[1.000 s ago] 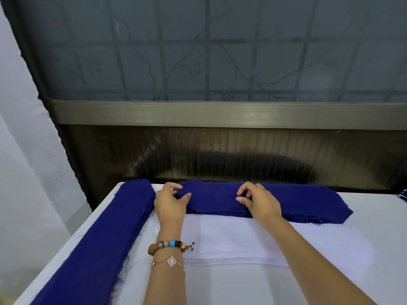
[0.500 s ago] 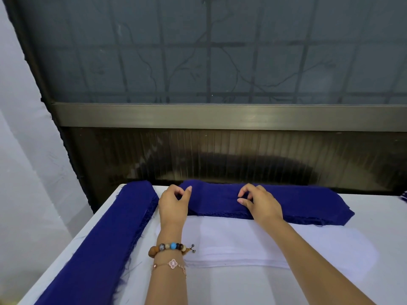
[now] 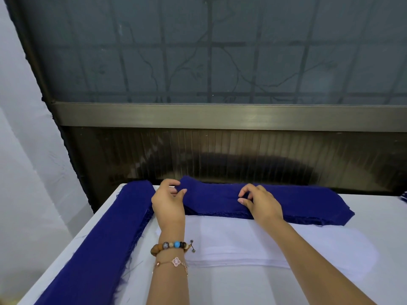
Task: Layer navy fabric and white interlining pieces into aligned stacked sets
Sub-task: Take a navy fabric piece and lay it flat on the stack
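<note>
A stack of navy fabric pieces (image 3: pixel 304 203) lies across the far side of the white table (image 3: pixel 242 287). In front of it sits a stack of white interlining pieces (image 3: pixel 233 241). My left hand (image 3: pixel 168 203) pinches the top navy layer at the stack's left end, lifting that corner a little. My right hand (image 3: pixel 262 202) rests on the middle of the navy stack with fingers curled, thumb and forefinger nipping the top layer. A second, long navy stack (image 3: pixel 97 249) runs down the table's left edge.
A dark ribbed panel and a metal window sill (image 3: pixel 220 116) stand right behind the table's far edge. A white curtain (image 3: pixel 24 172) hangs at the left. Another bit of navy fabric (image 3: pixel 404 195) shows at the far right edge.
My left hand has moved onto the left end of the navy stack and raised its top corner. My right hand's fingers have curled tighter on the top layer.
</note>
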Action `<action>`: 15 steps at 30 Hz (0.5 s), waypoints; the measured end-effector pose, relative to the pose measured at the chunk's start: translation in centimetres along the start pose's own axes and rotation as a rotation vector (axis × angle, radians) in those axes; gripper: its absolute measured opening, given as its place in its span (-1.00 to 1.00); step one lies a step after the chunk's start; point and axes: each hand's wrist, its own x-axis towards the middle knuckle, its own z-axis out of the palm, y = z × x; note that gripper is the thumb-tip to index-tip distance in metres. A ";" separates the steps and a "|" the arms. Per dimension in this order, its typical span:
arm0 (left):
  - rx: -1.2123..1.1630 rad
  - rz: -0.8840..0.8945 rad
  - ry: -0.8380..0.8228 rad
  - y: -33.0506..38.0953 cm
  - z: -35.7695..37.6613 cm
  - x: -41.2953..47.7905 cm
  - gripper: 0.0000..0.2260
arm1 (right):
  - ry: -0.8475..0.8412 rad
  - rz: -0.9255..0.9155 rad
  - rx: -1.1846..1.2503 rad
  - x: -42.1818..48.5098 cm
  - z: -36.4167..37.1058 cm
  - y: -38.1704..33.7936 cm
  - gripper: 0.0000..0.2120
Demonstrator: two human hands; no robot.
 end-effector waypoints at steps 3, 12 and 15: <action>0.018 -0.018 0.015 0.1 0.0 0.1 -0.84 | 0.000 -0.003 0.000 0.0 0.0 0.0 -0.85; 0.232 0.226 0.108 -0.2 -0.4 -0.3 -0.86 | 0.002 -0.003 0.010 0.0 0.1 0.1 -0.85; 0.147 0.317 0.114 0.0 -0.6 -0.3 -0.83 | -0.001 0.000 0.015 0.1 0.1 0.0 -0.86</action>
